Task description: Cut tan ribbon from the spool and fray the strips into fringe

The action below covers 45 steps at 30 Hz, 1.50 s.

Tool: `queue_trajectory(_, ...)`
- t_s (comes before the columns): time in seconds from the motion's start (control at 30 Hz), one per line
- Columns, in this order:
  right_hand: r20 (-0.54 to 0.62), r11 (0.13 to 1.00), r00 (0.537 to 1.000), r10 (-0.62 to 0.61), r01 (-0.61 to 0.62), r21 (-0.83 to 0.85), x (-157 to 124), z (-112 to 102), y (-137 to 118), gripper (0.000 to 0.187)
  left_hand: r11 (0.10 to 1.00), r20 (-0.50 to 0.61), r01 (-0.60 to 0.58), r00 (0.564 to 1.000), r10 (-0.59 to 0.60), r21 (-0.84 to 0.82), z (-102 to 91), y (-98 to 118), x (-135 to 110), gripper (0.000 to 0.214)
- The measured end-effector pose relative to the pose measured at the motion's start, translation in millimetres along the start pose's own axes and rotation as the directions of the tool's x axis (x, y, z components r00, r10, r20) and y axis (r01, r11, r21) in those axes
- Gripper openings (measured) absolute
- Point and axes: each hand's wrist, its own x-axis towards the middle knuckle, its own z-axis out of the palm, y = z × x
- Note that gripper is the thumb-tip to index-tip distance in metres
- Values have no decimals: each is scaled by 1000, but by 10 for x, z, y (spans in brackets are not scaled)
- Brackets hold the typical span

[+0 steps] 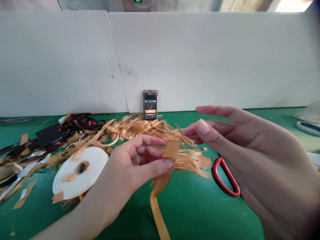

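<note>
Orange ribbon [170, 149] rises from the green surface [200, 213] at mid-view, its uncut length trailing toward the camera. Leftmost, a white ribbon spool [80, 173] lies on its side; next, the left hand [132, 163] clamps the ribbon between thumb and fingers. Behind, a heap of frayed orange strands [155, 131] lies already shredded. The right hand [240, 143] hangs open and empty, near a red plastic loop [226, 176].
</note>
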Motion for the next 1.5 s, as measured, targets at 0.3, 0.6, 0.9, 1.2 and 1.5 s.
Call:
queue_trajectory(0.3, 132, 999, 991, 22, -28, 41, 28, 10, 4, 27, 999, 117, 53, 992, -54, 12, -7, 29, 12, 27)
queue_trajectory(0.6, 127, 998, 991, 48, -53, 33, 26, -9, -7, 38, 997, 92, 75, 993, -73, -19, 22, 16, 7, 27)
queue_trajectory(0.9, 74, 995, 997, 25, -31, 93, 39, -23, 3, 33, 995, 74, 93, 993, -91, -24, 23, 9, 10, 27)
queue_trajectory(1.2, 197, 996, 979, 60, -72, 53, 48, -28, 11, 30, 996, 93, 87, 992, -86, -10, 16, 9, 4, 26)
queue_trajectory(1.5, 259, 986, 954, 149, -164, 36, 13, -17, -39, 33, 996, 138, 73, 988, -66, -48, -10, -28, 20, 26)
